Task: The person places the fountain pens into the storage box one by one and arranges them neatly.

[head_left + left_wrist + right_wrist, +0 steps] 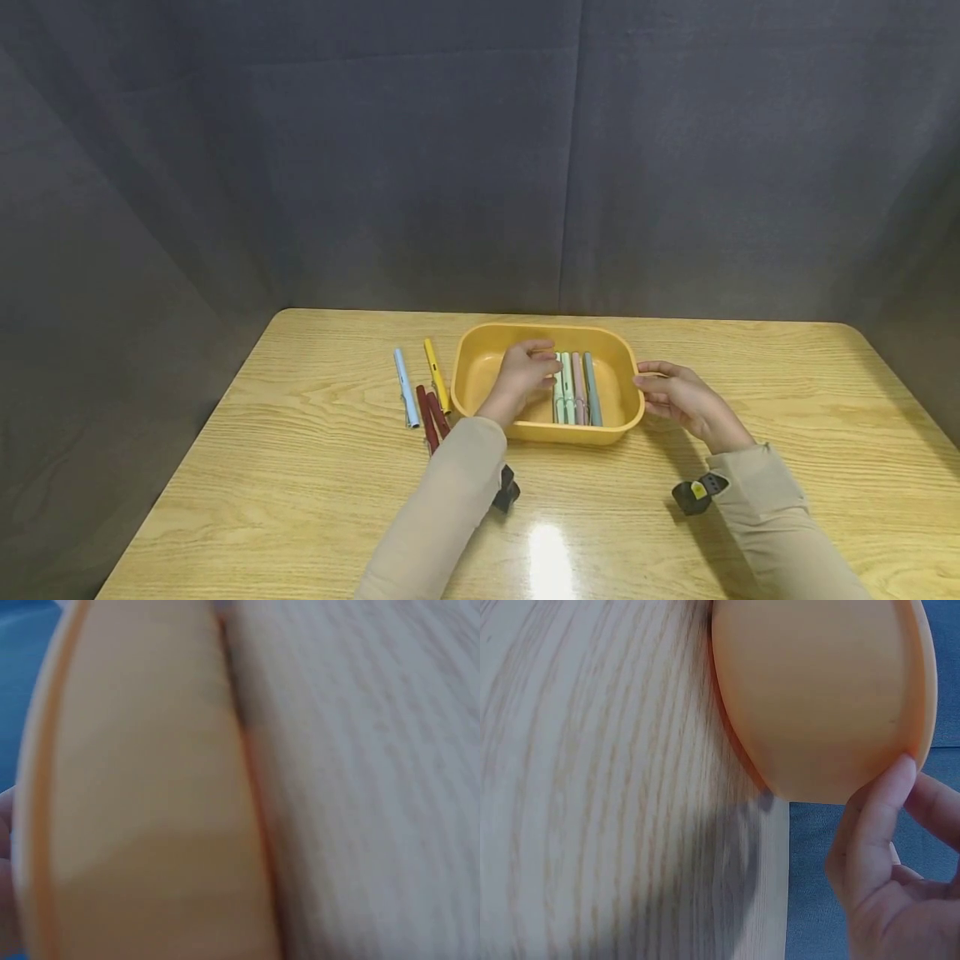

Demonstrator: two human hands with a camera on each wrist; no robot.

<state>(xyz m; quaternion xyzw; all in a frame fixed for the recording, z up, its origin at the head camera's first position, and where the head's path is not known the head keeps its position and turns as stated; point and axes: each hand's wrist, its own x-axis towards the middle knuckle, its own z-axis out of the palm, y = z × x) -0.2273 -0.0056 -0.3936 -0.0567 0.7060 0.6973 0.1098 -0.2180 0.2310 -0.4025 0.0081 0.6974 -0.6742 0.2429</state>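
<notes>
Beige sleeves [431,521] lie nearest on my feed. The left hand [522,375] is inside the yellow tray [562,433] on the table [300,467], beside four clip pens [567,383] (I cannot tell whether its fingers pinch one); the right hand [688,400], fingers relaxed, touches the tray's end.

Legible txt, labels, brands, nos., signs: none, all 3 views. Loose pens [406,387] on surface [285,492]: any lettering too sm. to read. In-tray pens [592,390]: ditto. Blk device [684,498], R wrist: yellow patch [699,490], illegible. Yellow tray [570,434], outer wall: w/o readable marks; L-wrist view blurred.
</notes>
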